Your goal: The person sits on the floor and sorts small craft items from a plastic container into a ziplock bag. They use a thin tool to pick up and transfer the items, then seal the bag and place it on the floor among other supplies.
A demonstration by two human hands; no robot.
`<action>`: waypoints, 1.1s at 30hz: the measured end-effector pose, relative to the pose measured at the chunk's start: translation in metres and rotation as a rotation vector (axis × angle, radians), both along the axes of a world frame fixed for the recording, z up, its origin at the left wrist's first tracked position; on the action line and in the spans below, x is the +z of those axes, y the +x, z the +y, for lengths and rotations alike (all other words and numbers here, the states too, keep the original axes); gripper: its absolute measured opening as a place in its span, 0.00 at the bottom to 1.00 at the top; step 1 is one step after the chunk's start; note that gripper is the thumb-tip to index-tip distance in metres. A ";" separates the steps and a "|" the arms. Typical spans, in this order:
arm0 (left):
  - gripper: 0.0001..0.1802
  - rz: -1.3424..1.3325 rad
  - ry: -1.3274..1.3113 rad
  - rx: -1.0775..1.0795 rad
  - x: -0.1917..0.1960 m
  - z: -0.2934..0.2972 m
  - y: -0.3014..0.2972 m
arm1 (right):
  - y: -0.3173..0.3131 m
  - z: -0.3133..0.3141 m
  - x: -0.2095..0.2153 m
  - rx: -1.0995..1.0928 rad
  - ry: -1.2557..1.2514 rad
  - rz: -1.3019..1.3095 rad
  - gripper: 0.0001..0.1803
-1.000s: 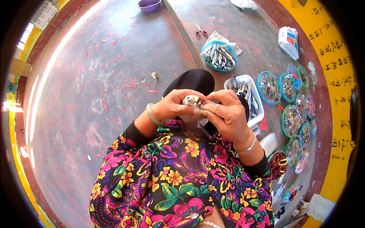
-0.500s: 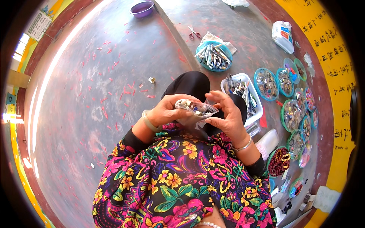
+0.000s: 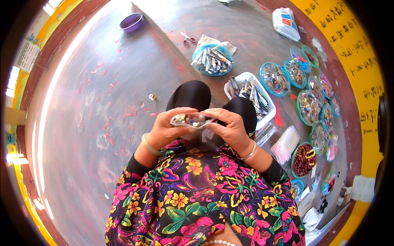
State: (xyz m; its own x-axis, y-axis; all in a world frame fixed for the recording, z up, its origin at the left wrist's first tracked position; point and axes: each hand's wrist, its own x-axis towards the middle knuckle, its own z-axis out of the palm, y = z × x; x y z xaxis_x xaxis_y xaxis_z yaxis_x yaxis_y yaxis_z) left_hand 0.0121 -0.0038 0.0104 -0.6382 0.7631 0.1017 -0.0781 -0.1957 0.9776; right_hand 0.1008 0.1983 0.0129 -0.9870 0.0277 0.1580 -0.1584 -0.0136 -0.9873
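Above my lap I hold a clear plastic bag (image 3: 189,120) with small pale, dark and blue pieces in it, too small to name. My left hand (image 3: 167,124) grips the bag's left side, thumb in front and fingers behind. At its right end, my right hand (image 3: 228,126) pinches the bag's edge between thumb and fingers. The bag's lower part hangs below the hands, partly lost against the dark clothing. Just past my right knee stands a white plastic basket (image 3: 269,112) of pens and similar slim sticks.
Beyond my knees lies a blue basket (image 3: 194,61) of pen-like sticks, near scissors (image 3: 188,39). A purple basin (image 3: 132,23) sits far off. Several round baskets of small items, one a green basket (image 3: 301,117), crowd the right side. Red scraps litter the floor at left.
My right hand has come down from raised, spread fingers to pinch the bag's right edge. The bag's mouth looks narrower. The view has shifted, so the surroundings sit differently.
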 end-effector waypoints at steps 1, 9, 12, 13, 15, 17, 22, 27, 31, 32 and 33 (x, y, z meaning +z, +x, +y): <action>0.25 -0.027 0.005 0.013 0.003 0.000 0.000 | -0.002 0.003 0.001 0.005 0.108 0.080 0.17; 0.24 -0.030 0.115 0.158 0.003 -0.016 -0.015 | -0.007 0.061 -0.012 -0.414 -0.034 0.069 0.15; 0.24 -0.068 0.135 0.210 -0.017 -0.021 -0.018 | -0.011 0.126 -0.053 -0.760 -0.007 -0.085 0.14; 0.24 -0.072 0.145 0.203 -0.018 -0.020 -0.019 | -0.006 0.160 -0.089 -0.826 0.124 -0.150 0.14; 0.24 -0.054 0.181 0.174 -0.017 -0.019 -0.019 | 0.007 0.205 -0.154 -0.888 0.278 -0.290 0.14; 0.24 -0.069 0.170 0.121 -0.009 -0.015 -0.018 | 0.019 0.229 -0.192 -0.899 0.343 -0.434 0.16; 0.24 -0.158 0.133 0.063 -0.006 -0.012 -0.015 | 0.012 0.242 -0.246 -0.810 0.679 -0.593 0.19; 0.24 -0.114 0.083 0.071 -0.004 -0.009 -0.016 | -0.013 0.231 -0.251 -0.833 0.945 -0.718 0.14; 0.25 -0.137 0.073 0.090 -0.002 -0.006 -0.014 | -0.022 0.228 -0.251 -0.843 1.030 -0.779 0.12; 0.25 -0.155 0.069 0.099 0.000 -0.005 -0.013 | -0.020 0.227 -0.250 -0.871 0.985 -0.777 0.12; 0.25 -0.139 0.062 0.105 0.000 -0.005 -0.013 | -0.018 0.225 -0.243 -0.894 0.939 -0.773 0.12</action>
State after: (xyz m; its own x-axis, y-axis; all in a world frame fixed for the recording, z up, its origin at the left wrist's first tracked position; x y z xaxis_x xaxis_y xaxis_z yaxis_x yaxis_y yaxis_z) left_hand -0.0007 -0.0092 0.0108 -0.7250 0.6868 0.0521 -0.1874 -0.2695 0.9446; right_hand 0.0825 0.4229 -0.2302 -0.5462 0.8342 -0.0764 0.7751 0.4687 -0.4238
